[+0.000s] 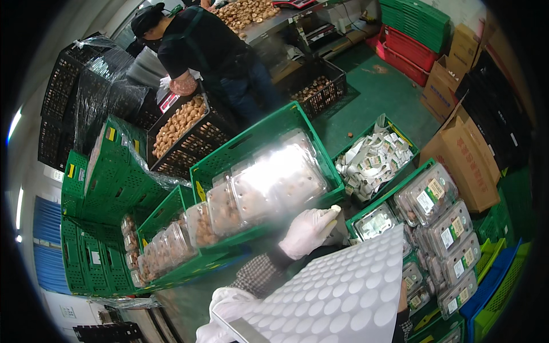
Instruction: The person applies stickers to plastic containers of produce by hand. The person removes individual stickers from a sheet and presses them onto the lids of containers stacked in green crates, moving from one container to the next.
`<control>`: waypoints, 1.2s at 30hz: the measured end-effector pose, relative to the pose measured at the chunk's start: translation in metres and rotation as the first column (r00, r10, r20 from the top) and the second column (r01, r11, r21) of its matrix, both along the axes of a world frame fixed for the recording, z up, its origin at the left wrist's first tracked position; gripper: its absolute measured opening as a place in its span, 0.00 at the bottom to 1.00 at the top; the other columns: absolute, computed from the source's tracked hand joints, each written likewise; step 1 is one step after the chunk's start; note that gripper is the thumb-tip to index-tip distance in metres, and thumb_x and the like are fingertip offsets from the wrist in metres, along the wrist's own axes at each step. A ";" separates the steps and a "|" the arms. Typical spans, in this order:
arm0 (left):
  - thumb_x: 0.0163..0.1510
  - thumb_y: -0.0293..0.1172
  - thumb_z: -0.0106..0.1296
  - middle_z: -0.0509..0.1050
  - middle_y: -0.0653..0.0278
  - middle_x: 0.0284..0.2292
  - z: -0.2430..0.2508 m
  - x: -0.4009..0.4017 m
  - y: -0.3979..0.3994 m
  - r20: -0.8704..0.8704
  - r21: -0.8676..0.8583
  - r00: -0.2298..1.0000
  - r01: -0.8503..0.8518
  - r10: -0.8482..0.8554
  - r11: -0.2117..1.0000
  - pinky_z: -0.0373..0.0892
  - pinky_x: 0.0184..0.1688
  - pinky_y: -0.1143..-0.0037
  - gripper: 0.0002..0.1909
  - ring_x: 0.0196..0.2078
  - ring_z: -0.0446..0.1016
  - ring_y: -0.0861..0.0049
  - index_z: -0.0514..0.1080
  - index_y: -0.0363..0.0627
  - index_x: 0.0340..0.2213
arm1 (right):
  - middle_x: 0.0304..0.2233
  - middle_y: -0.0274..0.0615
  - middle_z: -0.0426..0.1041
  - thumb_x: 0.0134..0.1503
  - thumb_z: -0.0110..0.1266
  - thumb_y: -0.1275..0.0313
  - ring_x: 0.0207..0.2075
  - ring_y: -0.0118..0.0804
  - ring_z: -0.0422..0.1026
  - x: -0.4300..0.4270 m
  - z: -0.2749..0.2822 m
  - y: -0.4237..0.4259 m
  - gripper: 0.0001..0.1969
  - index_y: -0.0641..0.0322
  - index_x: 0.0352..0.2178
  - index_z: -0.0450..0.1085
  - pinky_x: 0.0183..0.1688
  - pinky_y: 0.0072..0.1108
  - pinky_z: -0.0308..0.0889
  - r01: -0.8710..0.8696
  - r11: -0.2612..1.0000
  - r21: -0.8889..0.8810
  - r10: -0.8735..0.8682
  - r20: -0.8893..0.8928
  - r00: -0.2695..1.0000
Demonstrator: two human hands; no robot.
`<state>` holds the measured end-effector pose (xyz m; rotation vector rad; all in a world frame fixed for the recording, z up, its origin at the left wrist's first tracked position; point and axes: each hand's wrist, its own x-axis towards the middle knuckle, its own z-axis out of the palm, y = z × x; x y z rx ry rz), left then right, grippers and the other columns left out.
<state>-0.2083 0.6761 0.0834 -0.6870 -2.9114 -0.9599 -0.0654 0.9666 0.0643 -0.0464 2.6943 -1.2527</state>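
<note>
My left hand (306, 231), in a pale glove with a checkered sleeve, is in front of the large green crate of clear mushroom packs (257, 188). Its fingers are bent together; whether something small is between them cannot be told. A white sheet of round stickers (339, 296) slants across the lower middle, a flat metallic strip along its lower left edge. Part of my right hand (403, 296) shows at the sheet's right edge, above a dark cuff; its fingers are mostly hidden behind the sheet. A bunched white glove or cloth (229, 304) lies against the sheet's left end.
Labelled mushroom packs (454, 233) are stacked at right, near a green crate of labels (375, 158) and a cardboard box (467, 158). A co-worker (210, 55) bends beside a black crate of mushrooms (182, 124). Green crates (98, 253) stand stacked at left.
</note>
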 end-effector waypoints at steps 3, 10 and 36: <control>0.55 0.30 0.50 0.74 0.56 0.25 0.021 0.014 -0.008 0.002 -0.073 1.000 -0.011 0.011 0.997 0.68 0.28 0.63 0.10 0.27 0.73 0.57 0.72 0.42 0.39 | 0.27 0.57 0.70 0.53 0.56 0.77 0.31 0.60 0.70 0.009 -0.010 0.012 0.05 0.70 0.26 0.69 0.34 0.39 0.65 -0.032 0.999 -0.002 0.032 0.001 0.999; 0.48 0.21 0.57 0.77 0.57 0.31 0.051 -0.035 -0.056 -0.274 -0.137 0.954 -0.164 0.122 0.977 0.72 0.33 0.71 0.17 0.31 0.76 0.64 0.74 0.42 0.43 | 0.29 0.58 0.72 0.50 0.57 0.77 0.33 0.62 0.71 0.012 -0.040 0.005 0.06 0.70 0.30 0.71 0.36 0.38 0.67 -0.029 0.999 -0.025 0.029 0.031 0.999; 0.50 0.24 0.62 0.71 0.59 0.30 -0.110 -0.499 -0.306 0.523 0.443 0.546 -0.830 0.654 0.338 0.65 0.22 0.80 0.55 0.19 0.68 0.83 0.32 0.40 0.65 | 0.60 0.66 0.56 0.54 0.60 0.52 0.62 0.61 0.56 -0.278 0.010 -0.144 0.40 0.69 0.58 0.54 0.63 0.46 0.53 0.257 -0.277 -0.926 0.521 0.080 0.850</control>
